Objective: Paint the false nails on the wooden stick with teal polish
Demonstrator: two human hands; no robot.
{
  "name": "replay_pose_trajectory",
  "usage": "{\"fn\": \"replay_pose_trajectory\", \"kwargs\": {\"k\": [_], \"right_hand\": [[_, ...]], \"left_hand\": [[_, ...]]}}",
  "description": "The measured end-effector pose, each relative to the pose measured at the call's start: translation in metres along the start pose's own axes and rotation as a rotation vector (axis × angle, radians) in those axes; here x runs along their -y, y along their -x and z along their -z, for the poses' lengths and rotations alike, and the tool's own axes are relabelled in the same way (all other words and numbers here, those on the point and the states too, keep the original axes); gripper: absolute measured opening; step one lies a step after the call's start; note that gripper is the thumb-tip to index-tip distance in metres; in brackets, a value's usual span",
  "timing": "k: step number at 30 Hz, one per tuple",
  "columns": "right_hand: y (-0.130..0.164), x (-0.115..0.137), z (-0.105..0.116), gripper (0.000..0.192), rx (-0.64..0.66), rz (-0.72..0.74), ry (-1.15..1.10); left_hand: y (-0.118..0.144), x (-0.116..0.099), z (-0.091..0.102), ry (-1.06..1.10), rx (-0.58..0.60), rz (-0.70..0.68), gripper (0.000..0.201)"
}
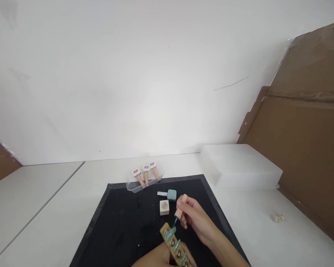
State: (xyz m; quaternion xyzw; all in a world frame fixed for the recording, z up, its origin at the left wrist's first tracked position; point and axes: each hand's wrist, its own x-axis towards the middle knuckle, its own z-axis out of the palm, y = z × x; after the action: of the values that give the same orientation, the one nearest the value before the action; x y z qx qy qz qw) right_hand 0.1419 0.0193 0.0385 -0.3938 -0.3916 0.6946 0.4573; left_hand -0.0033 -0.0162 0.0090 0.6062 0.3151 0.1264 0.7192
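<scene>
My right hand [195, 218] grips a pink-handled polish brush [180, 208], and its teal tip touches the end nail on a wooden strip [174, 245]. That strip carries several teal-painted false nails and slants toward the bottom edge. My left hand [158, 257] holds the strip from below, mostly cut off by the frame. Just beyond the brush stand a teal polish bottle [171, 194] lying on its side and a small white cube [164, 207].
All of this is on a black mat [122, 222] on a white table. A clear tray [143, 184] with three pink-handled brushes lies at the mat's far edge. A white plastic box [239, 167] stands right, brown cardboard [308, 129] behind it, small pale bits [278, 218] nearby.
</scene>
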Motion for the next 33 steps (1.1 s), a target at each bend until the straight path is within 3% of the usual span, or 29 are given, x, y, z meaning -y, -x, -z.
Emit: {"fn": "replay_pose_trajectory", "kwargs": {"k": [6,12,19,33], "right_hand": [[-0.002,0.004,0.004,0.032,-0.027,0.018,-0.019],[0.001,0.008,0.009,0.024,-0.006,0.153,-0.075],[0.007,0.006,0.008,0.018,0.142,0.275,0.211],[0.014,0.012,0.006,0.006,0.199,0.361,0.473]], "left_hand": [[-0.001,0.002,0.0,0.078,-0.041,0.009,0.026],[-0.003,-0.001,0.003,0.215,-0.104,0.04,0.025],[-0.002,-0.011,0.002,0.449,-0.128,0.044,0.023],[-0.002,-0.011,0.001,0.443,-0.137,0.055,0.025]]}}
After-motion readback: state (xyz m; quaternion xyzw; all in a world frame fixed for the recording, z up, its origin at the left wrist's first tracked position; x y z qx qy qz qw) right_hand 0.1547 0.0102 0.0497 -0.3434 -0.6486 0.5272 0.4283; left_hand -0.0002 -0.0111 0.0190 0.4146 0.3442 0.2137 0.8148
